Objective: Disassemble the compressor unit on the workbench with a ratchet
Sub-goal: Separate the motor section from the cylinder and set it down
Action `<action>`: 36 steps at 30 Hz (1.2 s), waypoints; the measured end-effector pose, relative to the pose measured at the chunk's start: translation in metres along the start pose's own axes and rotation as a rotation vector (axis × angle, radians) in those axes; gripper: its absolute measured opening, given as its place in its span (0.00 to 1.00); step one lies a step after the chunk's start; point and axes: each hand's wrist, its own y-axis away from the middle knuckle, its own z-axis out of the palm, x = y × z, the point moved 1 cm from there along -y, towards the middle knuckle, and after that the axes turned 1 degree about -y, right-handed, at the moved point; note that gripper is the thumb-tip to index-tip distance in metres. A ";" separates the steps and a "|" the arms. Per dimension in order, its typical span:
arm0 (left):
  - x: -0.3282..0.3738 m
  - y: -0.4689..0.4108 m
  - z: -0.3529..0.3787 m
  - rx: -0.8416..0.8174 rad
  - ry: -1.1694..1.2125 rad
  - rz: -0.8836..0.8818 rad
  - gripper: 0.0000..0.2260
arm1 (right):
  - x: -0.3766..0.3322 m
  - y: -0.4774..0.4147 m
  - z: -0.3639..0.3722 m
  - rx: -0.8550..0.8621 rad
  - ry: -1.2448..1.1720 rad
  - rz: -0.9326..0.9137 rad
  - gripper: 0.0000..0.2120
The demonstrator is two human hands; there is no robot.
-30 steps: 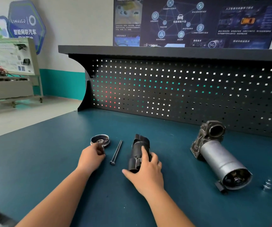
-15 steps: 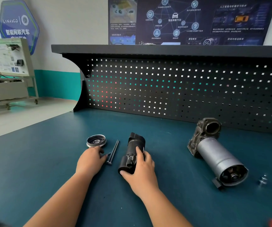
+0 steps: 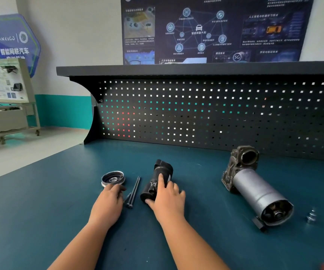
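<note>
Far left, beyond the bench: a wheeled display stand (image 3: 5, 90) under a blue hexagonal sign (image 3: 15, 41). On the teal workbench (image 3: 40, 211), left of centre: a round metal end cap (image 3: 113, 178), open side up. Just below it, the left hand (image 3: 107, 205), knuckles up, fingers curled under, close to the cap's rim. Contact unclear, and impossible to tell whether holding anything. Just beside those fingertips: two long bolts (image 3: 134, 191), side by side, heads toward the camera.

Next to the right, a black cylindrical housing (image 3: 158, 172), lying on its side and angled away toward the pegboard (image 3: 215, 114). Draped over its near half, the right hand (image 3: 167, 199): forefinger stretched along the top, other fingers curled down the far flank, thumb hooked at the near end, gripping the housing.

Well apart to the right, touched by neither hand: the compressor unit (image 3: 254, 190), on its side on the bench. Dark cast head close to the pegboard, silver motor can pointing toward the camera and rightward, open end exposing the shaft. Near that open end, farther right: a small shiny metal fitting (image 3: 311, 217), too blurred to name. Above the shelf, a dark technology poster (image 3: 215, 28).
</note>
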 end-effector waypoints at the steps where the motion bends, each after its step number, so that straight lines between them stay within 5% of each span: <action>1: 0.000 -0.002 -0.001 0.032 0.003 0.004 0.12 | 0.001 -0.002 0.000 -0.011 -0.007 -0.002 0.43; 5: 0.000 -0.007 -0.002 0.106 -0.002 0.039 0.11 | 0.008 0.001 -0.006 -0.125 -0.111 -0.031 0.50; 7: 0.000 -0.007 -0.004 0.135 0.032 0.056 0.11 | 0.016 0.010 -0.022 -0.035 -0.100 -0.104 0.49; 10: 0.007 -0.001 -0.012 0.192 0.077 0.126 0.11 | 0.047 0.037 -0.051 0.133 -0.129 -0.347 0.35; 13: 0.038 0.016 -0.021 0.169 0.073 0.384 0.10 | 0.100 0.072 -0.083 0.251 -0.202 -0.517 0.18; 15: 0.071 0.032 -0.022 0.071 0.091 0.527 0.12 | 0.146 0.092 -0.103 0.380 -0.199 -0.496 0.11; 19: 0.149 0.068 0.002 -0.173 0.171 0.660 0.08 | 0.231 0.116 -0.139 0.404 -0.181 -0.145 0.07; 23: 0.234 0.100 0.050 -0.328 0.322 0.402 0.21 | 0.300 0.141 -0.150 0.300 -0.048 0.112 0.10; 28: 0.321 0.105 0.094 -0.309 0.408 -0.020 0.38 | 0.325 0.164 -0.145 0.383 -0.027 0.151 0.01; 32: 0.346 0.097 0.116 -0.265 0.397 -0.202 0.38 | 0.320 0.166 -0.145 0.506 -0.024 0.010 0.06; 36: 0.346 0.095 0.127 -0.229 0.511 -0.204 0.34 | 0.322 0.161 -0.142 0.437 -0.106 0.027 0.09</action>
